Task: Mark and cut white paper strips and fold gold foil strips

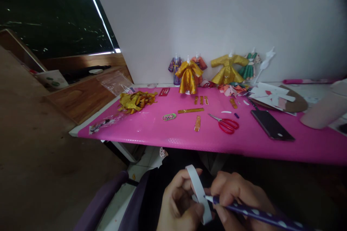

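My left hand [180, 202] is closed on a curved white strip [198, 187] below the table's front edge, thumb pressed on its lower part. In my right hand [241, 193] is a dark blue pen with pale dots [255, 212], gripped near its front end. The pen's white tip meets the strip's face near the middle, at a small dark mark. On the table beyond lie red-handled scissors [228, 125], a gold strip [190, 110], a gold-brown piece with white ends [197, 123] and a small patterned oval case [169, 117].
Small doll dresses on stands, including a gold dress [187, 75], line the back of the pink table [151, 133]. Gold fabric scraps [137, 101] are heaped at left. A black phone [271, 124], white paper pieces [271, 95] and a pale bottle [322, 110] sit at right.
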`<state>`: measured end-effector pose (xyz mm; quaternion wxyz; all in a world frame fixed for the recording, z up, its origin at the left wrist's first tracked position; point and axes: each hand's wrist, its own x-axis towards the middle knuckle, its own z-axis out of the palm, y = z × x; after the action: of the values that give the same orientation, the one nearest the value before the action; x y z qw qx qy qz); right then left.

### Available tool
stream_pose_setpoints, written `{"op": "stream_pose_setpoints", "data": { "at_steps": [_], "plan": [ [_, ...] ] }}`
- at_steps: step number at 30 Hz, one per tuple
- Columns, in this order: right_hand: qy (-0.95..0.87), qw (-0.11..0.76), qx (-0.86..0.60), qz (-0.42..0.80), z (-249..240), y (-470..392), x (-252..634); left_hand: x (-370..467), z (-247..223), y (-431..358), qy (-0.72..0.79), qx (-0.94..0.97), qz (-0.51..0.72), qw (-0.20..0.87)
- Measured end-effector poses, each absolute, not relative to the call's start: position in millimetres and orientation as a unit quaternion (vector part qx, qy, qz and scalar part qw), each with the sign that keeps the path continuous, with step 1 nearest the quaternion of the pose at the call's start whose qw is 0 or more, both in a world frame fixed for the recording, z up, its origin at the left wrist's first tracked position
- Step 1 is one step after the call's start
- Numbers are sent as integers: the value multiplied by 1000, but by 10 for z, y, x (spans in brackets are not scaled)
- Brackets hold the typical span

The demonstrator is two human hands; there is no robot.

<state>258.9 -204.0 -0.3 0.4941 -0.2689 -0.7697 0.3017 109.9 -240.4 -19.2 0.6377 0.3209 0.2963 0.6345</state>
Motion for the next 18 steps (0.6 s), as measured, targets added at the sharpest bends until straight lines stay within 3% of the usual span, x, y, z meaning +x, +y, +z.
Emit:
{"op": "stream_pose_setpoints", "data": {
  "at_steps": [18],
  "plan": [
    [-771,491,-256,314,-37,-2057,2620,1092,-227,-2411,284,345,631,634]
  ]
}}
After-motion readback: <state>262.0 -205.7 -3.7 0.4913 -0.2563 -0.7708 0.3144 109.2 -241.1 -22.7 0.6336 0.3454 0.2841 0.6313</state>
